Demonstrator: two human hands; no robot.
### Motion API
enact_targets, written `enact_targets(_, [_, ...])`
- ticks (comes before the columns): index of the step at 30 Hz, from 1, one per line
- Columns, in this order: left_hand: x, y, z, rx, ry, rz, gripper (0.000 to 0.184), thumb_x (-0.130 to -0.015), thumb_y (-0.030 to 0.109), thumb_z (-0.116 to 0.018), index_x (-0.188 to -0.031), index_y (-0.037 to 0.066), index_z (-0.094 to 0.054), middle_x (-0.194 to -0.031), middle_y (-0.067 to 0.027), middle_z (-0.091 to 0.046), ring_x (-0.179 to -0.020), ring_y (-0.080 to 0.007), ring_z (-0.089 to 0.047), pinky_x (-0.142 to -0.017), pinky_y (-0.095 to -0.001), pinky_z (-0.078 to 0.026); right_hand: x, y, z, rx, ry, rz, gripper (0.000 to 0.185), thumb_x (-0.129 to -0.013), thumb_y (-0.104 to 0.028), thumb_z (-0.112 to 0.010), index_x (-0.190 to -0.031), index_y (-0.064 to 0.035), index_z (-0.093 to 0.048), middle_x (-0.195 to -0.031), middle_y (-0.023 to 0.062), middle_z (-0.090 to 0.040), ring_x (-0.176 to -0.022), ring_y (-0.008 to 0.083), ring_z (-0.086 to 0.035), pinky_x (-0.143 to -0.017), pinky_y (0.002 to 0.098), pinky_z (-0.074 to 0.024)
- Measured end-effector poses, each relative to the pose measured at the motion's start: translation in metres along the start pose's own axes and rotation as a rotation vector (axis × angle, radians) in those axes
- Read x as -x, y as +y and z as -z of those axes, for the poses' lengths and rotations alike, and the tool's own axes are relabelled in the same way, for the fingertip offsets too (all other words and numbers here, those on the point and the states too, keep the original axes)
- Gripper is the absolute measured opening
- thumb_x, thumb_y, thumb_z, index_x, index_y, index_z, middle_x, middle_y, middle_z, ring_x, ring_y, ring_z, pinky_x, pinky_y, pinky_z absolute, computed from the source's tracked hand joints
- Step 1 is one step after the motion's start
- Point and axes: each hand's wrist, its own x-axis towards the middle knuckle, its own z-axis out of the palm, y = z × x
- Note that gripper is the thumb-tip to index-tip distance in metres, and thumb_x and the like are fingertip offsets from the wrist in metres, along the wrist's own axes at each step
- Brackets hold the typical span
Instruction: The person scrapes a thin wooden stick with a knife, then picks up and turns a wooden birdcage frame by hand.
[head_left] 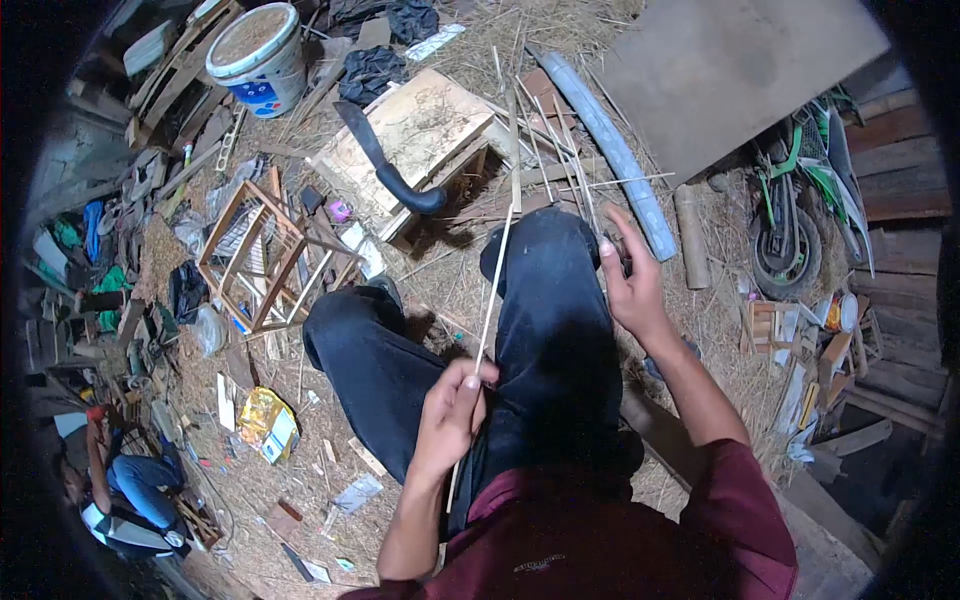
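A long thin wooden stick (496, 285) slants up across my lap, its upper end beside my knee. My left hand (455, 410) is closed around its lower part, thumb on top. My right hand (630, 275) is beside my right knee, forefinger raised and thumb up, with a small dark object (617, 252) between them that I cannot make out clearly. More thin sticks (575, 165) lie just past that knee. In front of me a machete (375, 155) with a black handle rests on a low wooden block table (420, 120).
A wooden frame (262, 260) stands at the left, a white bucket (258, 65) behind it. Beyond my right hand are a grey pipe (610, 150), a large board (740, 75) and a green motorbike (795, 210). Another person (140, 490) sits at the lower left.
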Motion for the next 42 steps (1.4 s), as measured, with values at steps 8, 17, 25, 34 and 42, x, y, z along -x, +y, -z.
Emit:
enact_targets(8, [-0.057, 0.019, -0.033, -0.038, 0.003, 0.038, 0.021, -0.101, 0.017, -0.041, -0.098, 0.001, -0.054, -0.059, -0.0004, -0.051, -0.046, -0.0064, -0.040, -0.045, -0.0225, -0.032, 0.002, -0.041, 0.003, 0.172, -0.260, -0.075, 0.030, -0.089, -0.022, -0.053, -0.071, -0.0014, -0.065, -0.073, 0.0178, -0.063, -0.068, 0.0385, -0.061, -0.062, 0.0464, -0.0478])
enact_targets(17, [-0.061, 0.022, -0.044, -0.511, 0.198, -0.268, 0.024, -0.099, 0.015, -0.049, -0.084, 0.000, -0.060, -0.056, -0.0008, -0.048, -0.052, -0.0047, -0.038, -0.047, -0.0266, -0.030, -0.014, -0.047, -0.023, 0.346, -0.321, -0.057, 0.035, -0.084, -0.027, -0.048, -0.067, -0.0026, -0.067, -0.073, 0.0227, -0.065, -0.067, 0.0419, -0.064, -0.066, 0.0501, -0.0522])
enact_targets(25, [-0.053, 0.023, -0.048, -0.597, 0.287, -0.371, 0.021, -0.097, 0.014, -0.051, -0.087, -0.001, -0.059, -0.058, -0.0126, -0.052, -0.049, -0.0143, -0.045, -0.049, -0.0323, -0.036, -0.022, -0.047, -0.023, 0.437, -0.359, -0.061, 0.039, -0.086, -0.031, -0.046, -0.070, -0.0032, -0.068, -0.070, 0.0241, -0.063, -0.066, 0.0437, -0.064, -0.065, 0.0528, -0.0528])
enact_targets(34, [-0.013, 0.005, -0.037, -0.563, 0.215, -0.248, 0.016, -0.097, 0.009, -0.048, -0.087, 0.000, -0.056, -0.059, -0.0182, -0.054, -0.051, -0.0330, -0.058, -0.048, -0.0371, -0.040, -0.024, -0.038, -0.023, 0.494, -0.341, -0.160, 0.038, -0.086, -0.032, -0.046, -0.074, -0.0051, -0.071, -0.069, 0.0246, -0.063, -0.065, 0.0443, -0.064, -0.065, 0.0529, -0.0532])
enact_targets(42, [-0.061, 0.015, -0.037, -0.429, 0.163, -0.302, 0.027, -0.102, 0.020, -0.045, -0.086, 0.002, -0.058, -0.061, 0.0014, -0.042, -0.058, -0.0063, -0.038, -0.052, -0.0272, -0.031, -0.020, -0.047, -0.023, 0.434, -0.426, -0.001, 0.038, -0.085, -0.032, -0.047, -0.073, -0.0057, -0.072, -0.068, 0.0253, -0.063, -0.063, 0.0440, -0.064, -0.065, 0.0522, -0.0536])
